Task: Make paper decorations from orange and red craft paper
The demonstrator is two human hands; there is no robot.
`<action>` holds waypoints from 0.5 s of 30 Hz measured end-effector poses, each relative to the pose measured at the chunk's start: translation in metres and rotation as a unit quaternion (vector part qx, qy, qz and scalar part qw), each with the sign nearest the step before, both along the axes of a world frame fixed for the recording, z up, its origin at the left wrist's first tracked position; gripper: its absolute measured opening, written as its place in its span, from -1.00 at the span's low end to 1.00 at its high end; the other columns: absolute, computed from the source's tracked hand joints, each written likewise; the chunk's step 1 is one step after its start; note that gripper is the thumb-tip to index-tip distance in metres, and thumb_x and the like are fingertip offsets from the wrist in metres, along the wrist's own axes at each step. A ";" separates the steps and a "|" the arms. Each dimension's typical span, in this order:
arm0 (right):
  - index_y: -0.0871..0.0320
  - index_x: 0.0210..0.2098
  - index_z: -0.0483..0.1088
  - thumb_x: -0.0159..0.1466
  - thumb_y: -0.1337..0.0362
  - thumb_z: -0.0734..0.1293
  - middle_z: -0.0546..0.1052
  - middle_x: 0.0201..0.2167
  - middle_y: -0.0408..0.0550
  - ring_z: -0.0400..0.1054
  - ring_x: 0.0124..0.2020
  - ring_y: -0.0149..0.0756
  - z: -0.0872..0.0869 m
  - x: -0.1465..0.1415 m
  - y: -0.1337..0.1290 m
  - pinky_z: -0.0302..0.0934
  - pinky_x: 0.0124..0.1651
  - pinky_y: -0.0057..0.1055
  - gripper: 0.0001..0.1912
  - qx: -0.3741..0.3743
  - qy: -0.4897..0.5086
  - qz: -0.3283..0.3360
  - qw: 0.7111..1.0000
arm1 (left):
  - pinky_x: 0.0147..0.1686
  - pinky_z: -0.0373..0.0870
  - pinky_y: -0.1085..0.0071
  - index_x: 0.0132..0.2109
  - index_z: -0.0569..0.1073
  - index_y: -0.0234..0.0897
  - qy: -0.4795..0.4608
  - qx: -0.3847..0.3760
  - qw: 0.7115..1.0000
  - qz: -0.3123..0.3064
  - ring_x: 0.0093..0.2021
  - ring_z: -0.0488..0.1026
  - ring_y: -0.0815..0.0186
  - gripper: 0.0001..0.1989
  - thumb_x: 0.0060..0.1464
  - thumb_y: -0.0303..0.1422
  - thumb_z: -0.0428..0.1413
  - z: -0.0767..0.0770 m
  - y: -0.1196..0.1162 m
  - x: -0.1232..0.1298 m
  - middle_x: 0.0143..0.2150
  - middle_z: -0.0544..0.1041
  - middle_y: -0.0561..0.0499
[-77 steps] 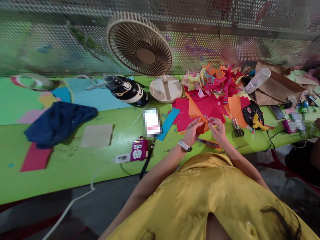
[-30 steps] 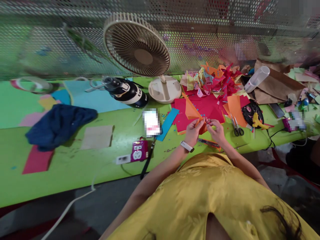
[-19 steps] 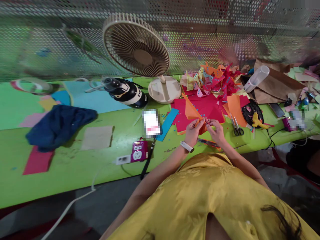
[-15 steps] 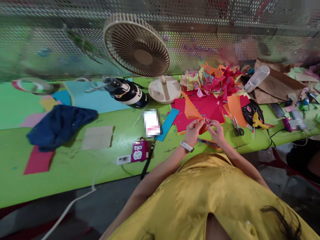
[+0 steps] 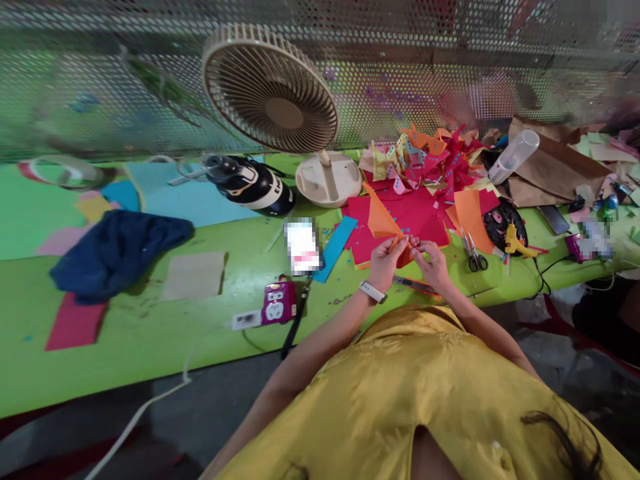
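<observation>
**Both hands pinch orange paper at the near side of the red sheets**

The left hand [image 5: 384,267] and right hand [image 5: 434,267] almost meet at the near side of the red sheets [image 5: 424,212]. The fingertips of both are closed in a pinch on the folded orange paper [image 5: 381,219], whose long flap reaches out over those sheets. Nearer the person than the sheets, a narrow strip of green table [image 5: 150,333] runs to the front edge, where the yellow garment [image 5: 400,387] comes close; a cutter [image 5: 414,285] lies in that strip. Left of the sheets, the tabletop is broader, with a purple socket block [image 5: 279,302] near the front edge.

Just left of the sheets lie a blue strip [image 5: 336,250] and a bright-screened device [image 5: 303,247]; beyond these stand the fan [image 5: 285,113] and a black bottle [image 5: 265,192]. Behind the sheets, a heap of folded paper pieces [image 5: 433,160] sits before the perforated metal screen [image 5: 165,40]. To their right are loose orange paper [image 5: 470,213], scissors [image 5: 471,251] and a yellow glue gun [image 5: 515,241].

The fingers cover the folds at the pinch. The right hand partly hides the cutter, and the device's display is pixelated. Far right of the sheets, another person's dark clothing [image 5: 603,320] is cut off by the frame.
</observation>
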State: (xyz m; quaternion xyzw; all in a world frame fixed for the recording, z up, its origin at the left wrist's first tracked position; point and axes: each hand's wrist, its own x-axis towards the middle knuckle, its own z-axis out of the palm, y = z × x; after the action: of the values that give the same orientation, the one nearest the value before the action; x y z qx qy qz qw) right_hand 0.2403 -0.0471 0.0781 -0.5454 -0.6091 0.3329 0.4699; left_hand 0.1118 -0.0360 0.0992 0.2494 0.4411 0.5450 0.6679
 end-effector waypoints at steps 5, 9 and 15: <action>0.07 -0.43 0.44 0.27 0.07 0.31 0.56 -0.27 0.01 0.43 -0.17 -0.18 0.001 0.000 -0.002 0.28 -0.01 -0.20 -0.76 -0.020 0.011 0.005 1.000 | -0.03 0.45 0.28 -0.25 0.62 -0.30 0.009 0.003 1.000 -0.003 -0.18 0.59 0.21 -0.69 -0.11 -0.19 0.36 -0.002 0.000 0.000 -0.25 0.66 -0.08; 0.07 -0.43 0.44 0.26 0.07 0.31 0.55 -0.27 0.02 0.43 -0.16 -0.17 0.001 0.001 -0.002 0.28 0.00 -0.18 -0.75 -0.027 0.017 0.003 1.000 | -0.02 0.44 0.28 -0.24 0.62 -0.30 0.012 0.002 1.000 -0.006 -0.16 0.59 0.20 -0.70 -0.09 -0.19 0.35 -0.003 0.000 0.000 -0.24 0.66 -0.09; 0.07 -0.42 0.44 0.27 0.10 0.31 0.56 -0.26 0.01 0.43 -0.15 -0.19 0.001 0.000 -0.001 0.28 0.00 -0.20 -0.78 -0.021 0.011 0.006 1.000 | -0.03 0.44 0.28 -0.24 0.63 -0.30 0.018 0.003 1.000 -0.004 -0.16 0.59 0.20 -0.68 -0.11 -0.17 0.36 -0.003 -0.001 -0.001 -0.24 0.66 -0.09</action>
State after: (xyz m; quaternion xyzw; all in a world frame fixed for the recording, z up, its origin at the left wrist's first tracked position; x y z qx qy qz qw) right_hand 0.2406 -0.0482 0.0795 -0.5479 -0.6001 0.3544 0.4626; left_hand 0.1106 -0.0366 0.0960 0.2633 0.4502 0.5391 0.6613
